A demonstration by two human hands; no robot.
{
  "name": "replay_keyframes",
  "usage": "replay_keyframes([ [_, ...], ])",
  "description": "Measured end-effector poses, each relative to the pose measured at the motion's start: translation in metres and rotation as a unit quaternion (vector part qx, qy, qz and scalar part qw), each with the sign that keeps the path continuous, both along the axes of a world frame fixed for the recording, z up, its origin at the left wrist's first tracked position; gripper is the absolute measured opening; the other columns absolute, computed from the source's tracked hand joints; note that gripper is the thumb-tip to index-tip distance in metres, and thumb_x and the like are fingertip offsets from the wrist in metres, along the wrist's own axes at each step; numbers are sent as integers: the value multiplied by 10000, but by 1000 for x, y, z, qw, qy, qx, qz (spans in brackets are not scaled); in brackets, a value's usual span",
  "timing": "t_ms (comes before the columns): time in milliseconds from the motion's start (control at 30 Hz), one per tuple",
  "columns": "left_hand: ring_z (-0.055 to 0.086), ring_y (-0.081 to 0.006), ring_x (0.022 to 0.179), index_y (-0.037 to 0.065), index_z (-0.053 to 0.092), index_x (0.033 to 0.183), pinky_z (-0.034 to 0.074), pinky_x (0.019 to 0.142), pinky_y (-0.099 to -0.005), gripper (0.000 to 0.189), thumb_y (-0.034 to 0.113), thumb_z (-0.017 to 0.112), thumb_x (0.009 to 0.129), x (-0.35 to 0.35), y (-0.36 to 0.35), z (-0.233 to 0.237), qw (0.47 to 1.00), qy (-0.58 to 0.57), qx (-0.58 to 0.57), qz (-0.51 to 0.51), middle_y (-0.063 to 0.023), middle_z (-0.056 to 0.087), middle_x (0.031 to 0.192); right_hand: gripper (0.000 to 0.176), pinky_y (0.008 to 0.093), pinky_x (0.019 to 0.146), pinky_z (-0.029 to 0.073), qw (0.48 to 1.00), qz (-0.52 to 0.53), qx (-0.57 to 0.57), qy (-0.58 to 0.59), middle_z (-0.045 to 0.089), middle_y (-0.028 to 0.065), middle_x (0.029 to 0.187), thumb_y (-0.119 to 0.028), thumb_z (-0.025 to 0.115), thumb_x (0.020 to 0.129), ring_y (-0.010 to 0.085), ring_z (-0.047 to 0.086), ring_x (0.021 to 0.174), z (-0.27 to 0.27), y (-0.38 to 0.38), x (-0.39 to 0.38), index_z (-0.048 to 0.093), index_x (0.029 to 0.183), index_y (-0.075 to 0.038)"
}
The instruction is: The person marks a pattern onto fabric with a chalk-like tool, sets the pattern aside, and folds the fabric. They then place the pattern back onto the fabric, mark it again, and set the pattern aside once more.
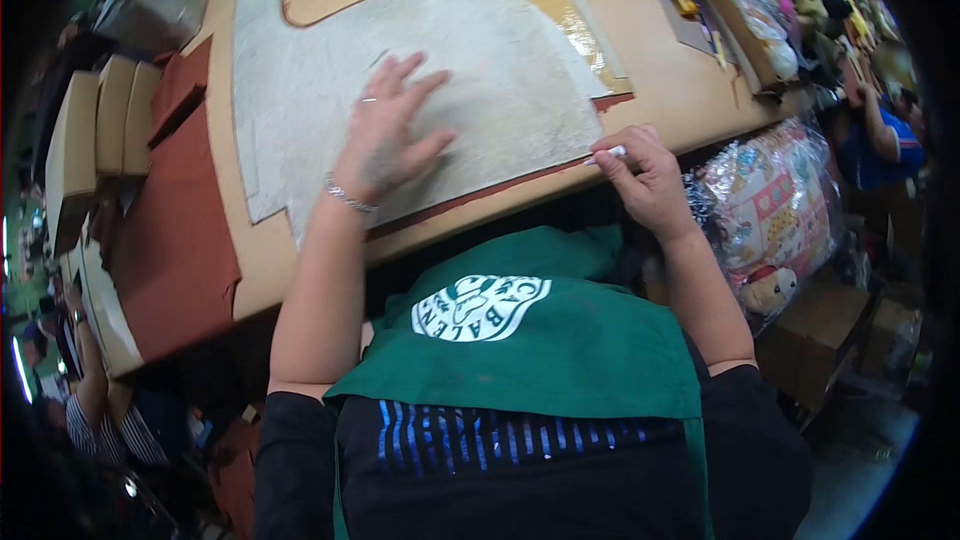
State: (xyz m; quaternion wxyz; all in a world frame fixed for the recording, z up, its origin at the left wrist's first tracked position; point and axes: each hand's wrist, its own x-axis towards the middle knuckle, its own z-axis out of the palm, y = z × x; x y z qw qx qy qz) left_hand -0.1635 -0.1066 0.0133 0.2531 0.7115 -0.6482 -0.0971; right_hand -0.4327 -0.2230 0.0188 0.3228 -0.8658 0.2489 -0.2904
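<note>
A large grey-white pattern sheet (500,90) with a curved cut-out lies on the table over rust-brown material (440,216), which shows as a thin strip along the near edge. My left hand (390,130), a ring and a bracelet on it, is over the middle of the sheet with its fingers spread and nothing in them. At the sheet's near right corner, my right hand (648,180) pinches a slim white marking pen (612,152). The pen's tip is right by the brown strip at the sheet's edge.
Folded rust-brown material (180,250) lies on the table (480,220) at left, beside tan boxes (105,120). A yellow tape measure (685,3) and a cluttered carton (735,20) are far right. A plastic-wrapped bundle (770,200) stands by the table. Other people are at both sides.
</note>
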Motion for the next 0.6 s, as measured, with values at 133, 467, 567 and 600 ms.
replay_keyframes([
  [133, 187, -369, 1272, 193, 452, 1223, 181, 949, -607, 671, 398, 696, 632, 56, 75, 3, 991, 36, 76, 103, -178, 287, 1346, 82, 311, 628, 367, 997, -3, -68, 40, 507, 55, 645, -122, 610, 756, 214, 439, 668, -3, -4, 1, 596, 756, -41],
  [467, 70, -317, 1311, 253, 368, 1290, 93, 933, -659, 874, 641, 631, 551, 49, 115, -6, 938, -62, 182, 287, -119, 153, 1416, 97, 330, 612, 382, 980, 83, -163, 77, 514, 62, 646, -101, 638, 713, 240, 444, 647, 6, 24, 41, 566, 733, -39],
  [567, 75, -313, 1311, 262, 375, 1285, 97, 935, -656, 856, 640, 626, 560, 48, 118, -6, 937, -64, 179, 292, -111, 159, 1416, 105, 339, 599, 386, 972, 147, -172, 58, 521, 64, 650, -100, 640, 708, 246, 455, 642, 3, 45, 75, 553, 710, -41],
  [600, 113, -319, 1304, 252, 381, 1284, 118, 921, -660, 792, 565, 643, 605, 50, 123, -8, 944, -63, 159, 281, -152, 187, 1399, 111, 343, 591, 393, 967, 170, -176, 64, 519, 64, 643, -102, 643, 698, 247, 463, 640, 2, 53, 87, 545, 694, -50],
])
